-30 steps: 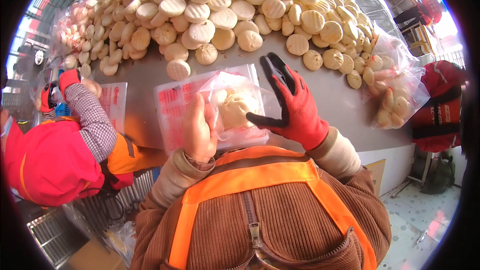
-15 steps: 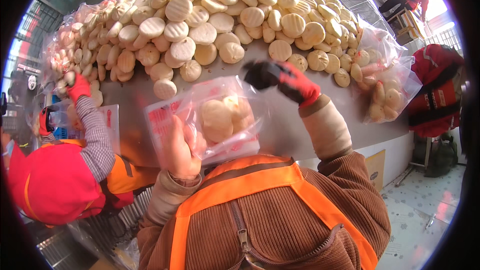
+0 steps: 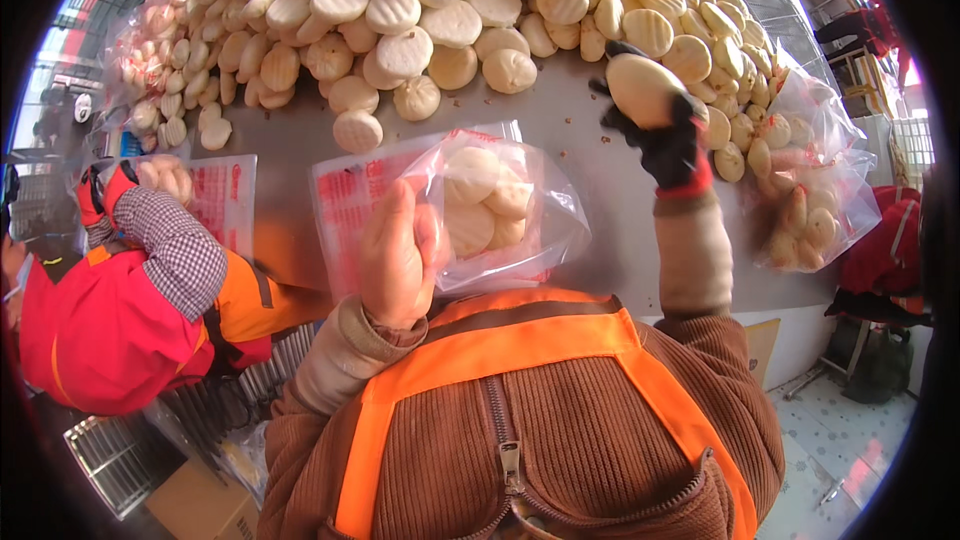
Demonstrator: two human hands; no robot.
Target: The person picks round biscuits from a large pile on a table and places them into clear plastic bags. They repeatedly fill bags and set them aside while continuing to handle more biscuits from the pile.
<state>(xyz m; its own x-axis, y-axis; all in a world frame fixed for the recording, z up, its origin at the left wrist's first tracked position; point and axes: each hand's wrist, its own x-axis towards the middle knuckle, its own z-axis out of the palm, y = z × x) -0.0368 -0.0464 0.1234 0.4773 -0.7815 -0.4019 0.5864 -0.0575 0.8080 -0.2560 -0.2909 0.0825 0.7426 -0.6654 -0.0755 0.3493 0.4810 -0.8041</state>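
My bare left hand (image 3: 397, 255) grips the side of a clear plastic bag (image 3: 562, 230), its thumb pointing up along the film. Several pale buns (image 3: 472, 175) lie inside the bag. Under it is a stack of flat printed bags (image 3: 345, 180) in clear and red. Out to the right, my right hand (image 3: 672, 150), in a black and red glove, is closed on a single pale bun (image 3: 643, 90), just in front of the right part of the big bun pile (image 3: 405, 52).
Filled bags of buns (image 3: 800, 225) stand at the table's right edge. On the left, a co-worker in a red vest (image 3: 110, 320) handles a bag of buns (image 3: 168, 178) above another stack of flat bags (image 3: 225, 202). Crumbs dot the grey table (image 3: 560, 155).
My right hand has moved right to the pile's edge and now holds a bun. The bag has shifted slightly right with my left hand. The co-worker's hand has come back from the pile.
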